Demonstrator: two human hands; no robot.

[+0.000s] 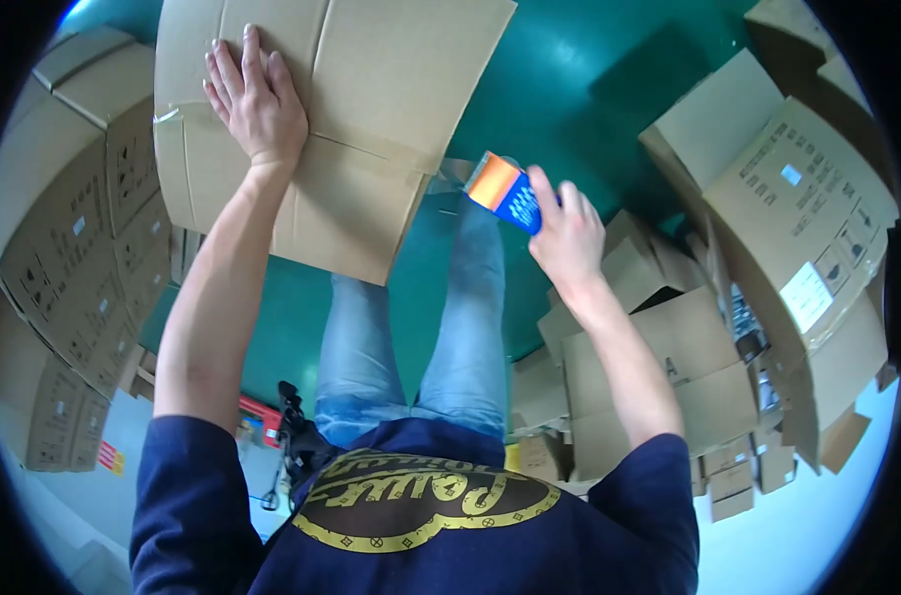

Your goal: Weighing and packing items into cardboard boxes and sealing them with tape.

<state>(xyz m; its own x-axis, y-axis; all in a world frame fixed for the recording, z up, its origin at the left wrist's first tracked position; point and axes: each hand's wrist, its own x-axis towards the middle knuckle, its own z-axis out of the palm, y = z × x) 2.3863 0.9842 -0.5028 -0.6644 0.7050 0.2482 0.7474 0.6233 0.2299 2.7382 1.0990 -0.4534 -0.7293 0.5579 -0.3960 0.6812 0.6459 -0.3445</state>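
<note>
A large brown cardboard carton fills the upper left, its taped seam and flap edges toward me. Flat against its face lies my left hand, fingers stretched out and a little spread, holding nothing. Off the carton's right edge, my right hand is closed around a blue and orange tape dispenser. A strip of clear tape shows between the dispenser and the carton's edge. The dispenser's far side and part of its grip are hidden by my fingers.
Stacked cartons rise on the left. To the right stand an open carton with raised flaps and more cartons lower down. Green floor lies beneath. A black object with cables and a red item are near my legs.
</note>
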